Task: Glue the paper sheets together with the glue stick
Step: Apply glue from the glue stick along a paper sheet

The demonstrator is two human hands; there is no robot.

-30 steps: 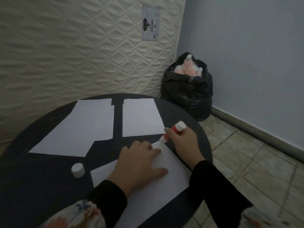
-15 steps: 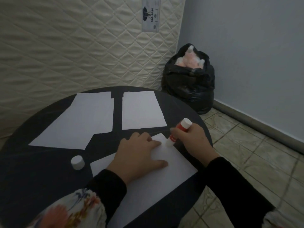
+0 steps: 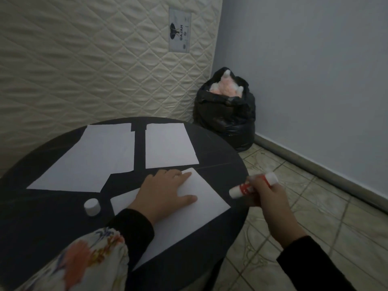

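Moved: right hand (image 3: 265,192), gripping uncapped glue stick (image 3: 252,185), lifted off near sheet (image 3: 201,198) to centre right. Left hand (image 3: 165,192) flat, pinning it. Gluing stroke finished; next, judged: lay second sheet (image 3: 170,145) on top.

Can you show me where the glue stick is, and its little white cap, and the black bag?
glue stick (image 3: 243,189): head view, red label.
cap (image 3: 92,206): head view, its side.
black bag (image 3: 225,116): head view, front.
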